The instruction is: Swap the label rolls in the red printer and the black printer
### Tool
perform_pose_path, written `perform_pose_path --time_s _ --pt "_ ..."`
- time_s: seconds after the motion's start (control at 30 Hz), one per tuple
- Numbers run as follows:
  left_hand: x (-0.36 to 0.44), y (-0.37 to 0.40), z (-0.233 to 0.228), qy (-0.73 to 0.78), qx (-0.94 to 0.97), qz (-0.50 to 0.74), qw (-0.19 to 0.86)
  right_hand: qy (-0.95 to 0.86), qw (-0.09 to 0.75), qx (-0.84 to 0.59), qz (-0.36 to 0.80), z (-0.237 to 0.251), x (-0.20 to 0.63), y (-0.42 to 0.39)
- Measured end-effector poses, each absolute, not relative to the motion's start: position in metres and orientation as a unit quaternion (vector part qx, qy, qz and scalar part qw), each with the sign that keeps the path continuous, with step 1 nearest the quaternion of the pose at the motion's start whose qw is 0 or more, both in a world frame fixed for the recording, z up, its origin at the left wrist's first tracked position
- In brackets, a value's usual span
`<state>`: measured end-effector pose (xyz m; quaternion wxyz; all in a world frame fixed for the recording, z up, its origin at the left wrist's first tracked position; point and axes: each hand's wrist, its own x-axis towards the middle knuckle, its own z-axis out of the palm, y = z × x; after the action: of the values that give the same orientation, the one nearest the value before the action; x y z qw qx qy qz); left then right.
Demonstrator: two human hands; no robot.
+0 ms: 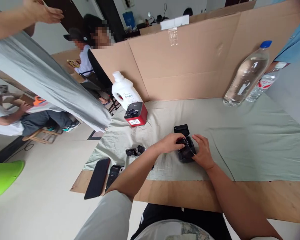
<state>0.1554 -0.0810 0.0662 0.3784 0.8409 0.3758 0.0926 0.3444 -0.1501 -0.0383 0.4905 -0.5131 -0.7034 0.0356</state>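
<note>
The small black box sits on the cloth-covered desk straight ahead of me, lid flipped open away from me. My left hand pinches something at its top; my right hand cups its right side, equally near.

Makeshift workroom: cardboard partition, seated co-workers.

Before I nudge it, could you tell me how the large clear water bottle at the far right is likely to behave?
The large clear water bottle looks nearly full, so probably heavy for its size. It stands tall on the wrinkled green cloth, so a push high up might tip it. Its smooth round wall would likely roll if it fell against the smaller bottle.
</note>
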Motion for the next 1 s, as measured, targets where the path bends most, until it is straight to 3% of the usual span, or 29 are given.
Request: perform_pose_path --time_s 0.17,0.4,0.6,0.73,0.83,1.0 --pt "0.19 -0.063 0.041 0.436 0.867 0.012 0.241 -0.74 0.456 -0.491 0.06 -0.036 0.352 -0.15" --pt "0.193 -0.068 0.019 0.45 0.875 0.017 0.179 -0.753 0.437 -0.485 0.081 -0.038 0.351 -0.149" --pt "0.187 -0.082 0.005 0.424 0.888 0.108 0.139 -0.752 0.434 -0.491 0.071 -0.038 0.351 -0.15" --pt "0.175 -0.09 -0.001 0.509 0.806 0.275 0.127 -0.752 0.429 -0.49 0.105 -0.039 0.356 -0.149" --pt "0.168 -0.087 -0.008 0.541 0.73 0.369 0.197 -0.765 0.4 -0.48 0.158 -0.037 0.362 -0.15" --pt "0.161 -0.092 -0.021 0.476 0.682 0.405 0.38 -0.76 0.373 -0.472 0.245 -0.03 0.37 -0.151"
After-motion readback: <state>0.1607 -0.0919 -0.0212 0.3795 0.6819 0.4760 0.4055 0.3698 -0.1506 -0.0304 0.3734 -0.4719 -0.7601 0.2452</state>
